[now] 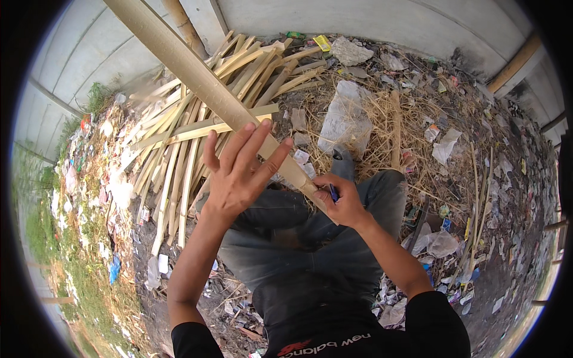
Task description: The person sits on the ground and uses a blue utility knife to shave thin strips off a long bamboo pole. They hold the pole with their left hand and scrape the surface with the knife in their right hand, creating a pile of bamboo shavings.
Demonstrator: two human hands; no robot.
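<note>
A long, pale split-bamboo strip [197, 74] slants from the upper left down to my lap, its lower end between my knees. My left hand [239, 176] is open, fingers stretched and spread, with the fingertips over the strip's middle. At the strip's lower end my right hand [346, 203] is closed, the thumb bent round a small, dark blue pen-like thing [333, 192]. Most of that thing is hidden in the fist, so I cannot tell its exact kind. The right fingers also lie against the strip's edge.
A heap of split bamboo strips [185, 155] lies on the ground at the left. Beyond my legs rest a pale stone slab [346, 116], dry straw [382, 137] and a bamboo piece [396, 131]. Scattered litter surrounds me. A grey panel wall [370, 27] closes the far side.
</note>
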